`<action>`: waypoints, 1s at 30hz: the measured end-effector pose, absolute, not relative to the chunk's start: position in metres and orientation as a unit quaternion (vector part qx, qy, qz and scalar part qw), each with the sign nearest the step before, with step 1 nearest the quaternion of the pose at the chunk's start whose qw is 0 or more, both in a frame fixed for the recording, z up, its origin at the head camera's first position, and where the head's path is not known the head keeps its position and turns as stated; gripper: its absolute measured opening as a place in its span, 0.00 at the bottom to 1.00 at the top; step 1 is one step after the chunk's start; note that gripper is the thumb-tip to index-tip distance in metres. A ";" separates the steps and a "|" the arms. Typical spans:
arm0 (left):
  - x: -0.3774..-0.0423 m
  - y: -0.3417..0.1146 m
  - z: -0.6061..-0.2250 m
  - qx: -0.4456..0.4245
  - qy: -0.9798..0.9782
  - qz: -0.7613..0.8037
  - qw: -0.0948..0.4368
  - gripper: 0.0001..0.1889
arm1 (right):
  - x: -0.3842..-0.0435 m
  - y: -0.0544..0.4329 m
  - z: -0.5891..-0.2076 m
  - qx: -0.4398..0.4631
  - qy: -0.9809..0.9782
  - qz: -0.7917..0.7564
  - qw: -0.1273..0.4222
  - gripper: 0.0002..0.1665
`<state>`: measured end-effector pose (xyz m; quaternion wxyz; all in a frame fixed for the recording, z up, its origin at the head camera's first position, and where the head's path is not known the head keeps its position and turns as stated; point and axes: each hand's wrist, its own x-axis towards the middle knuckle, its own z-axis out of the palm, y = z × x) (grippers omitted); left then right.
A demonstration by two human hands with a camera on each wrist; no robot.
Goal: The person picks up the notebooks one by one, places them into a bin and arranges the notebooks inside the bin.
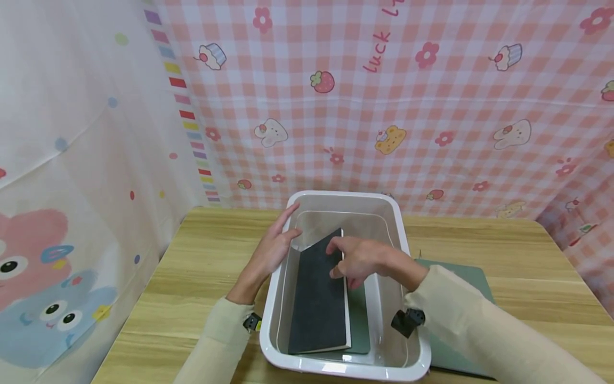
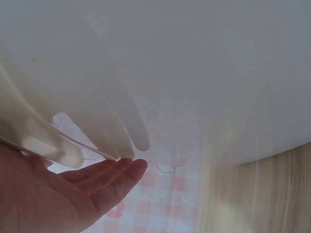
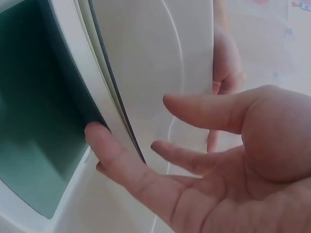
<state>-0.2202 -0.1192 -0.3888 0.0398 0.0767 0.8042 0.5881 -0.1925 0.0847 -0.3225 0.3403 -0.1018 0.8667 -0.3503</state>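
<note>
A dark-covered notebook (image 1: 318, 293) leans at a slant in a white plastic tub (image 1: 416, 341), its pale page edge facing right. Part of a green notebook (image 1: 358, 320) shows beneath it. My left hand (image 1: 271, 250) holds the tub's left rim, thumb over the inner side and fingers outside; the left wrist view has these fingers (image 2: 114, 182) against the rim's underside. Above the dark notebook's right edge is my right hand (image 1: 360, 258). In the right wrist view, a finger (image 3: 109, 150) of it touches the notebook's edge, while the thumb stands apart.
Another green flat notebook or folder (image 1: 460, 282) lies on the wooden table (image 1: 206, 266) to the right of the tub, partly hidden by my right sleeve (image 1: 479, 320). Behind the table hangs a pink checked cloth (image 1: 297, 106).
</note>
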 end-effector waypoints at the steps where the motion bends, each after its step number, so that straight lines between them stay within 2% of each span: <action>1: -0.220 -0.119 -0.388 0.075 0.804 0.589 0.041 0.31 | -0.193 0.085 -0.322 -0.106 0.864 -0.350 0.346 0.30; 10: -0.221 -0.120 -0.389 0.077 0.809 0.581 0.040 0.31 | -0.198 0.094 -0.315 -0.138 0.841 -0.357 0.383 0.33; 30: -0.221 -0.120 -0.390 0.077 0.807 0.585 0.039 0.31 | -0.202 0.107 -0.313 -0.182 0.812 -0.357 0.425 0.39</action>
